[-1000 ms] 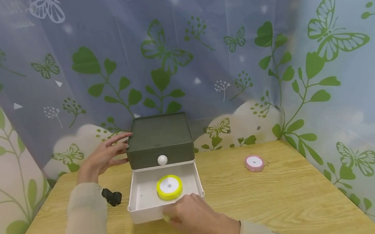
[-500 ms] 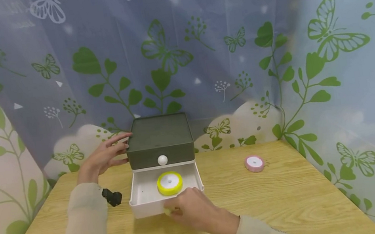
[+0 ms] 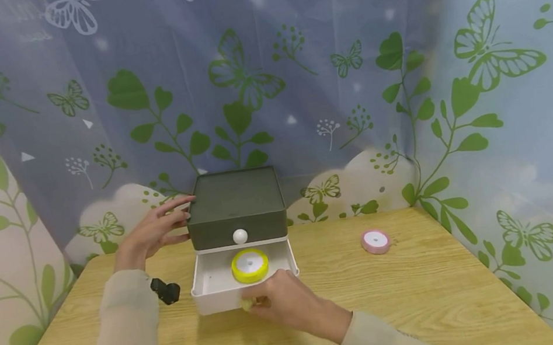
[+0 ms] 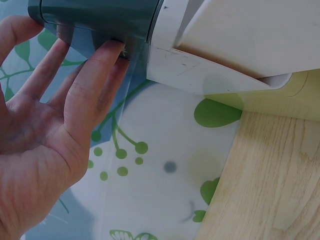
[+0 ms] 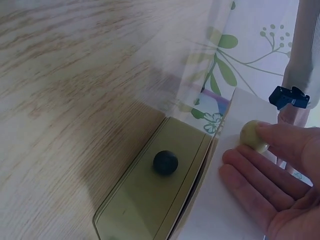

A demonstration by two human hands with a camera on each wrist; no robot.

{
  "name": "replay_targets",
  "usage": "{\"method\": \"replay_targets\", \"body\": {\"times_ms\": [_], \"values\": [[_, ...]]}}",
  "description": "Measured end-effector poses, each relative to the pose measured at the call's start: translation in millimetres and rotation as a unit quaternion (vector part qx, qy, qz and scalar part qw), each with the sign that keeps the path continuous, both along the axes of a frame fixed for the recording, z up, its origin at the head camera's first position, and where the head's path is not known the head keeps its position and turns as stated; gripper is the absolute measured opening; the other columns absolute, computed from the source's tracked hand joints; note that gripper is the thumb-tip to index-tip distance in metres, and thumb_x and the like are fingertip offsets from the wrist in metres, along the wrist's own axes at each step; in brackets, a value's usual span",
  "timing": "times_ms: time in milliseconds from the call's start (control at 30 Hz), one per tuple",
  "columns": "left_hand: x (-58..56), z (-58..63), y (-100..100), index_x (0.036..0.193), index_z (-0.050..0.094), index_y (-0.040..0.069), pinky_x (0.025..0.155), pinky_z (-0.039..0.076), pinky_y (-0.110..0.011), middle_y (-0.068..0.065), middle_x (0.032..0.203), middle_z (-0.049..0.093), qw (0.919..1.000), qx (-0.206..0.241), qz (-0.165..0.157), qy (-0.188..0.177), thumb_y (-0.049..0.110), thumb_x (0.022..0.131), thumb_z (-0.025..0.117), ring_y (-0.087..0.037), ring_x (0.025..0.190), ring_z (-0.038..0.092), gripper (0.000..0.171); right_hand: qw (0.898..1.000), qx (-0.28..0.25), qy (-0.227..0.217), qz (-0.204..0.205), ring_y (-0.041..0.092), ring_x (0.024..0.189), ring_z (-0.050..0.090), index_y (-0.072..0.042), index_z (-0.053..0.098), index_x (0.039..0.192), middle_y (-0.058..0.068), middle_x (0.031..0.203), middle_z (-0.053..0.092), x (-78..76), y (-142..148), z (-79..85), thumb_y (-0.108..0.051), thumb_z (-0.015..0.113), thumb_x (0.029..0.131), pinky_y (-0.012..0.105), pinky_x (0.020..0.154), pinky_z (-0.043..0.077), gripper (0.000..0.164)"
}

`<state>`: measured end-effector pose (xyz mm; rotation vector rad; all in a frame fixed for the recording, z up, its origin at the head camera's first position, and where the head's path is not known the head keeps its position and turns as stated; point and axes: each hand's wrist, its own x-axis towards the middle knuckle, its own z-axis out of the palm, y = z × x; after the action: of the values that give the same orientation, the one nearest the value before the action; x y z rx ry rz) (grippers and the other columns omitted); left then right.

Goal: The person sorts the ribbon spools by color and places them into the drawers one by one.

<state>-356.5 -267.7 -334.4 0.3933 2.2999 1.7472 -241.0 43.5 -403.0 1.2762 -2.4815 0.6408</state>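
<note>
A drawer box stands on the table, its dark green top section (image 3: pixel 235 202) bearing a white knob. Below it the white drawer (image 3: pixel 220 303) sticks out, and a roll of yellow ribbon (image 3: pixel 250 265) on a white spool lies inside. My right hand (image 3: pixel 294 299) holds the drawer's yellow-green knob (image 5: pixel 254 136) between thumb and fingers. Against the left side of the dark green section rests my left hand (image 3: pixel 154 231), its fingers spread and fairly straight; their tips touch the wall in the left wrist view.
A roll of pink ribbon (image 3: pixel 375 241) lies on the wooden table (image 3: pixel 431 292) to the right. Under the white drawer, the right wrist view shows a yellow-green drawer (image 5: pixel 145 200) with a dark knob (image 5: pixel 165 163). A patterned curtain (image 3: pixel 309 103) hangs behind.
The white drawer has slid partway inward, carrying the yellow ribbon roll away from me. My right hand has moved along with the knob; my left hand has stayed put.
</note>
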Motion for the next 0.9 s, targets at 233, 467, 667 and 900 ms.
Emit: {"method": "replay_targets", "body": {"times_ms": [233,467,667,900], "values": [[-1.5,0.1,0,0.164,0.029,0.018,0.111,0.053,-0.047,-0.020,0.172,0.010,1.0000,0.002,0.000,-0.002,0.028,0.109,0.054,-0.046,0.158,0.016,0.062,0.999,-0.030,-0.041,0.004,0.009,0.078,0.076,-0.010,0.081,0.108,0.007,0.097,0.081,-7.3,1,-2.8,-0.009,0.083,0.087,0.007,0.071,0.056,0.021],[-1.9,0.1,0,0.164,0.030,0.017,0.109,0.054,-0.046,-0.021,0.172,0.008,1.0000,0.003,0.000,-0.003,0.028,0.108,0.054,-0.047,0.158,0.016,0.062,0.998,-0.052,-0.031,0.009,0.013,0.075,0.077,-0.006,0.081,0.107,0.011,0.092,0.081,-16.0,1,-6.2,-0.004,0.083,0.085,0.014,0.068,0.061,0.022],[-1.3,0.2,0,0.164,0.029,0.017,0.110,0.053,-0.048,-0.020,0.173,0.007,1.0000,0.001,-0.004,-0.001,0.029,0.109,0.054,-0.046,0.158,0.015,0.062,0.998,-0.057,-0.018,-0.006,0.011,0.071,0.074,-0.007,0.082,0.106,0.009,0.086,0.080,-23.8,0,-7.9,-0.006,0.083,0.086,0.012,0.066,0.059,0.021],[-1.0,-0.8,-1,0.164,0.029,0.018,0.112,0.052,-0.050,-0.020,0.173,0.007,1.0000,0.003,-0.006,-0.001,0.030,0.108,0.054,-0.046,0.158,0.014,0.063,0.998,-0.062,-0.019,-0.002,0.013,0.069,0.075,-0.005,0.081,0.108,0.009,0.083,0.080,-32.6,-3,-7.4,-0.005,0.082,0.086,0.012,0.065,0.058,0.022]]}}
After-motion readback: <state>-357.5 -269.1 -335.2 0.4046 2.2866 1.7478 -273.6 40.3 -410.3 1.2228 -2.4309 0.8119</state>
